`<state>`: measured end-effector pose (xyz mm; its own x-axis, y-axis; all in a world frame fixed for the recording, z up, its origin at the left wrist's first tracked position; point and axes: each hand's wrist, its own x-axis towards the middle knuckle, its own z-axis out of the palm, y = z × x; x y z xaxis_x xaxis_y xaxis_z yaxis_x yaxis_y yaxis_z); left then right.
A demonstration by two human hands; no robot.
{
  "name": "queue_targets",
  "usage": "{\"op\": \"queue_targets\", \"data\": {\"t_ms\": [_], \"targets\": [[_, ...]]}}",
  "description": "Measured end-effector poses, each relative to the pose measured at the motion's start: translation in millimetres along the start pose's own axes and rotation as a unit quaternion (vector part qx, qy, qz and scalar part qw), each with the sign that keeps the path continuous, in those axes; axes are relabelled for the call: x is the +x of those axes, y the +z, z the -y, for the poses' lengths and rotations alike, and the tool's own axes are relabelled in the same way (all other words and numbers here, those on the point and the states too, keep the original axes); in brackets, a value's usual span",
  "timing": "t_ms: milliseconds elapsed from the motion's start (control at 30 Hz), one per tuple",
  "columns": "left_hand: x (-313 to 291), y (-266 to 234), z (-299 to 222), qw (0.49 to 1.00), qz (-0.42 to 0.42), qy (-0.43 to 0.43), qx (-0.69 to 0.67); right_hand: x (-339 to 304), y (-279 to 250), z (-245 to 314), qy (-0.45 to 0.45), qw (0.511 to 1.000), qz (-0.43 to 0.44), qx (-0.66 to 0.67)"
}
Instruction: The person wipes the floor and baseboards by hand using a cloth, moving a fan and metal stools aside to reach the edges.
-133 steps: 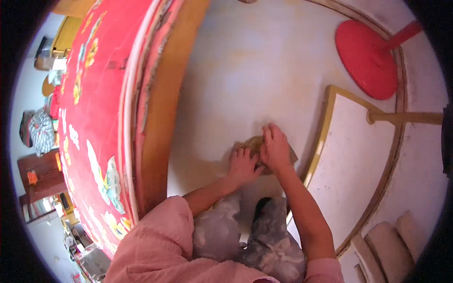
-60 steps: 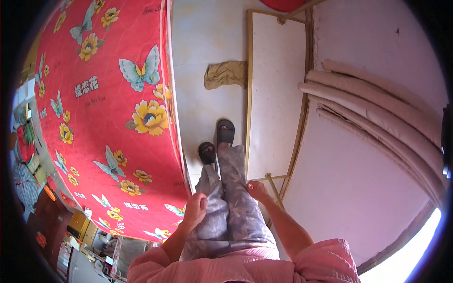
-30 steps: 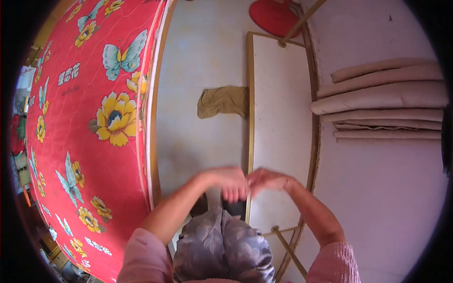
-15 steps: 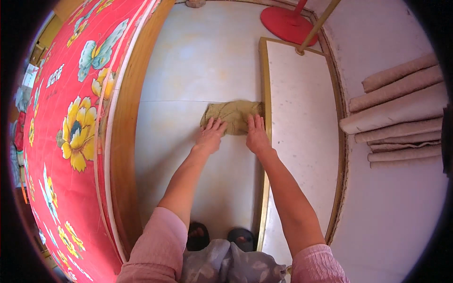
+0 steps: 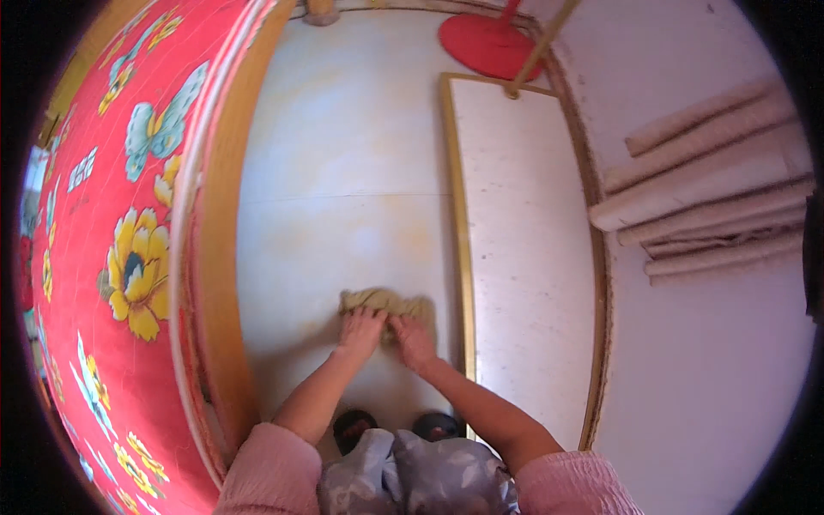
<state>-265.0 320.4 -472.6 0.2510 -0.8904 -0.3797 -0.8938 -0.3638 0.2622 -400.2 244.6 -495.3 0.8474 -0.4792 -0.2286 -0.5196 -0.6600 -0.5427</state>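
A crumpled olive-brown cloth (image 5: 378,299) lies on the pale floor (image 5: 343,232), a little in front of my feet. My left hand (image 5: 364,330) presses on its near side with the fingers bent over it. Close beside it, almost touching, my right hand (image 5: 414,343) has its fingers closed on the cloth's near right part. Both palms face down, and the fingertips are partly hidden in the folds.
On the left stands a bed with a red flowered cover (image 5: 77,283) and a wooden side rail (image 5: 221,215). A long white panel with a gold edge (image 5: 532,232) runs along the right. Beyond it are a red round base (image 5: 489,45) and beige folded cloths (image 5: 704,184) by the wall.
Both hands have drawn the cloth over the floor toward my feet, away from the gold edge. They have come closer together, and the cloth is more bunched.
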Motion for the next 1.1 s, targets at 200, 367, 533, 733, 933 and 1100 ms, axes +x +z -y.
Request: {"op": "queue_targets", "data": {"t_ms": [200,367,533,733,933,1100], "targets": [[14,-88,11,0.904,0.389,0.01,-0.179,-3,-51,-16,0.187,0.79,0.327,0.483],[78,-120,4,0.818,0.306,0.036,-0.486,12,-195,-65,0.095,0.861,0.193,0.46],[146,-189,-91,0.92,0.007,0.117,-0.373,48,-291,-114,0.055,0.978,-0.004,0.2],[179,-81,-138,0.96,-0.21,0.172,-0.062,42,-209,-200,0.044,0.976,-0.173,-0.125],[86,-36,-168,0.969,-0.062,0.24,0.001,-57,-169,-166,0.053,0.988,-0.102,-0.103],[-20,46,-211,0.937,0.107,0.242,-0.229,-186,-154,-140,0.014,0.991,0.098,-0.088]]}}
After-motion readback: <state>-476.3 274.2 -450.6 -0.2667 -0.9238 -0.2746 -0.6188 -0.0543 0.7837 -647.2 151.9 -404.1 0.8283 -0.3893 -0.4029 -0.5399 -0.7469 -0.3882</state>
